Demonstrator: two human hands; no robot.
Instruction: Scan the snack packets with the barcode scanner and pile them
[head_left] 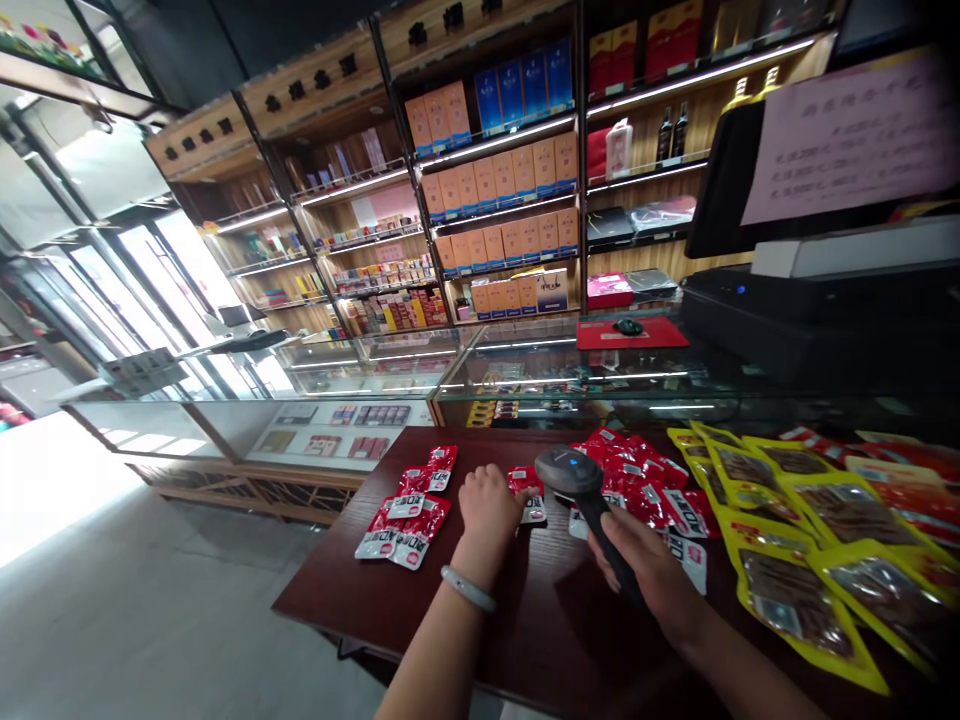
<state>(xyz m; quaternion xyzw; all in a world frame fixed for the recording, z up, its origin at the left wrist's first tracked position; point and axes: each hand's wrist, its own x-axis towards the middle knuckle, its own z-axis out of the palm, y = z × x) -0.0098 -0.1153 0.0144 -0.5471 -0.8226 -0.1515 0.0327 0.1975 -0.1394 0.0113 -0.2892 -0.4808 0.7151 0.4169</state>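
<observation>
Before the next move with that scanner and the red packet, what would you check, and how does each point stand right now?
1. Hold on the scanner by the right hand: ok, fingers wrap its handle.
2. Hold on the red packet by the left hand: ok, fingers closed on it at the table.
3. Light on the scanner: ok, a blue dot glows.
4. Barcode facing the scanner: cannot tell, too small.
5. Gap between the small pile and the big pile: ok, they lie apart.

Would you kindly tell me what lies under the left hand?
A red packet on the dark table: its right end shows beside the left hand, which covers the rest.
</observation>
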